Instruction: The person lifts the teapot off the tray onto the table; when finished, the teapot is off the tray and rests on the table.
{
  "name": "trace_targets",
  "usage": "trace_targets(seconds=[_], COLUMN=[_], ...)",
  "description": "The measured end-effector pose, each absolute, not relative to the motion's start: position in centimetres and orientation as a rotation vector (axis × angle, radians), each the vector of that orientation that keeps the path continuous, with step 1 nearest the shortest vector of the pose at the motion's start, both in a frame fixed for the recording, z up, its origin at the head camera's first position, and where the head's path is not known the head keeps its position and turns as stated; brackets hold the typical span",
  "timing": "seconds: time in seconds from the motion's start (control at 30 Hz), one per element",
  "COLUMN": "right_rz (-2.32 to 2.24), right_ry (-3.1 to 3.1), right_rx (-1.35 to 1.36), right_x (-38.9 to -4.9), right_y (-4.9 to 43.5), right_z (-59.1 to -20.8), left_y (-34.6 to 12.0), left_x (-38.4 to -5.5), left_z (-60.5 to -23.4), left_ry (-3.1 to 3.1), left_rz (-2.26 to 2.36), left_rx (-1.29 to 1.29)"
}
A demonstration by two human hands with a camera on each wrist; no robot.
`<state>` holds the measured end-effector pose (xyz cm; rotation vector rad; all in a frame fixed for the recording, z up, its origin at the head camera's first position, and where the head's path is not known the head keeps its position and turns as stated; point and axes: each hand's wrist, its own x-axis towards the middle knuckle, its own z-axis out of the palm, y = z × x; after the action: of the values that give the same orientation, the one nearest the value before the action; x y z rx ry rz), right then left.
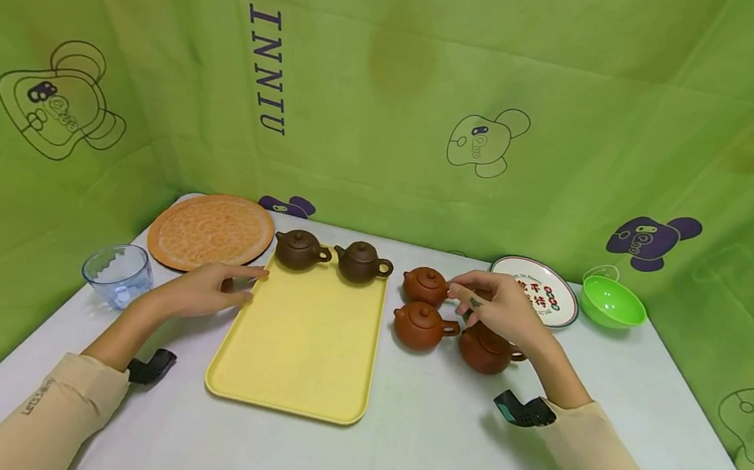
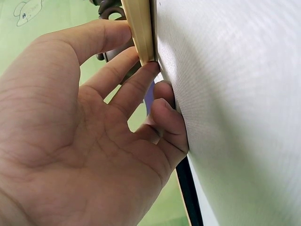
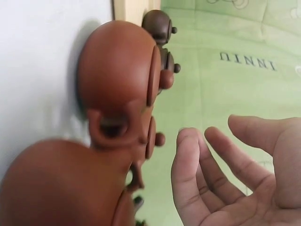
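Left hand (image 1: 203,290): thumb and forefinger extended — outer fingers bent.
Right hand (image 1: 503,305): above the surface, fingers loosely curved — thumb apart.
Arms (image 1: 60,404): both reaching forward.

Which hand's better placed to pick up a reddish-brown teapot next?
Probably the right. The right hand hovers among the reddish-brown teapots, holding nothing, fingers apart from them. The left hand touches the left edge of the yellow tray, which lies between it and the teapots.
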<state>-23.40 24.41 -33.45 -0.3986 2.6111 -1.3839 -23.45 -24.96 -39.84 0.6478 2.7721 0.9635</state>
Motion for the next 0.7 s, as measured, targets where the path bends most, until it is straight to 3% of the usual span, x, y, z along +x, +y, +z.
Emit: trace_targets(seconds=[0.7], right_rz=[-1.382], right_ry=[2.615], right_rx=[-0.443], right_x=[-27.9], right_y=[17.2], right_z=[-34.8], left_y=[-25.1], left_x=[-23.7], left_z=[-40.0], left_ry=[2.779], left_rz=[0.936], left_rx=[0.657])
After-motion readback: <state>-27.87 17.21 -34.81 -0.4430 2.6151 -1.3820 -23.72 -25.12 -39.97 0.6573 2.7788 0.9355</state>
